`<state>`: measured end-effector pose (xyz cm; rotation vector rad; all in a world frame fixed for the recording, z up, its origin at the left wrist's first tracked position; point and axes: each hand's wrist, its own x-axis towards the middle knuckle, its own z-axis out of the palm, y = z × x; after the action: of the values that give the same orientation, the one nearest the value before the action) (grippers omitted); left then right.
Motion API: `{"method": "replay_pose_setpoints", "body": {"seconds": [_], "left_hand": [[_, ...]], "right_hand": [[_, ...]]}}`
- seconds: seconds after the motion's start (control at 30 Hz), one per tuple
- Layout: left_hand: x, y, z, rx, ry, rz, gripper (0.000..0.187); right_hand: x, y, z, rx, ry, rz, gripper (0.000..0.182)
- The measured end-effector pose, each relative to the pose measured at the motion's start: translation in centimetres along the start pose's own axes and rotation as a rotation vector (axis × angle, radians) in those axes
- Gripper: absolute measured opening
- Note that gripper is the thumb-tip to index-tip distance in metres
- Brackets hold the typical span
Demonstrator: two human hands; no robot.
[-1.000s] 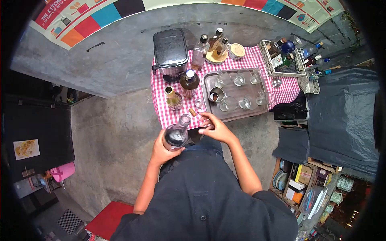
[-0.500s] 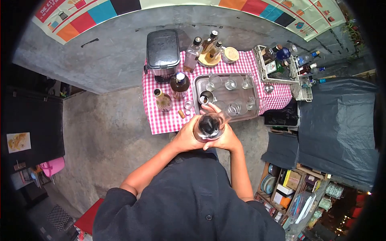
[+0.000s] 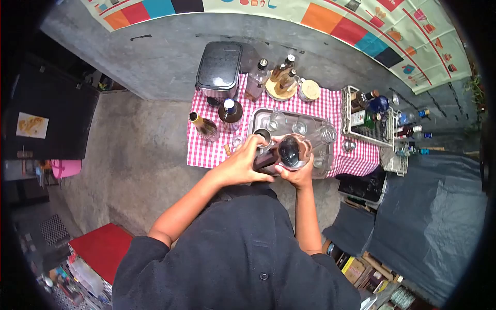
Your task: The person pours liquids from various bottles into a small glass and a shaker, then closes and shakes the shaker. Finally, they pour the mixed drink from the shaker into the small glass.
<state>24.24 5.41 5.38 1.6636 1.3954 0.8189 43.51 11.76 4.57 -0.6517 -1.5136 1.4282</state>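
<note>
Tilted between my hands is a clear glass bottle (image 3: pixel 295 153), its round dark base toward me and its narrower end pointing up and right over the tray. My right hand (image 3: pixel 299 175) is closed round its right and lower side. At the left, my left hand (image 3: pixel 242 164) curves its fingers and thumb about a dark reddish-brown part beside the base. A metal cup (image 3: pixel 262 135) stands by my left fingertips, on the tray (image 3: pixel 253 118). Clear glasses (image 3: pixel 305 125) stand on the tray, some hidden behind the bottle.
On the checked tablecloth (image 3: pixel 199 155) are a gold-necked bottle (image 3: pixel 205 129), a dark bottle with a white cap (image 3: pixel 230 111), a cork (image 3: pixel 227 150) and a black-lidded bin (image 3: pixel 219 67). More bottles stand at the back, beside a lidded jar (image 3: pixel 309 90). A wire rack (image 3: pixel 380 135) holds bottles at right.
The bottle has moved right over the tray and leans more. My left hand has spread and shifted toward its left side. The whole view has turned slightly.
</note>
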Motion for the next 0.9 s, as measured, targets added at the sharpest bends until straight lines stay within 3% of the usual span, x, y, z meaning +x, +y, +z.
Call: {"method": "replay_pose_setpoints", "body": {"seconds": [0.07,0.13,0.2,0.23,0.3,0.43,0.6,0.7,0.9], "left_hand": [[-0.5,-4.2,0.1,-0.135,-0.081,-0.103,0.070],[-1.8,-12.1,2.2,-0.342,-0.001,-0.438,0.050],[-3.2,-16.6,3.7,-0.072,0.210,-0.597,0.041],[-3.5,-18.1,4.3,-0.072,0.217,-0.609,0.041],[-3.4,-19.8,5.5,0.059,0.310,-0.774,0.031],[-1.3,-19.6,7.0,0.150,0.470,-0.707,0.051],[0.8,-17.8,7.4,0.299,0.330,-0.553,0.076],[1.8,-18.4,8.3,0.395,0.259,-0.549,0.075],[2.7,-20.3,9.8,0.404,0.408,-0.447,0.064]], "right_hand": [[0.4,0.7,-1.3,0.098,0.005,0.014,0.074],[-0.1,2.4,-3.3,0.117,0.044,-0.004,0.075],[-0.4,3.5,-5.4,0.037,0.037,0.030,0.073],[-0.7,4.0,-6.6,-0.082,0.011,0.021,0.073],[-1.2,3.9,-7.6,-0.014,0.003,0.112,0.074],[-1.5,4.0,-9.3,-0.138,0.105,0.151,0.071],[-1.0,2.4,-10.7,-0.312,0.017,0.165,0.069],[-0.9,2.4,-11.5,-0.402,-0.002,0.114,0.067],[-0.9,1.7,-12.6,-0.350,-0.023,0.184,0.068]]}}
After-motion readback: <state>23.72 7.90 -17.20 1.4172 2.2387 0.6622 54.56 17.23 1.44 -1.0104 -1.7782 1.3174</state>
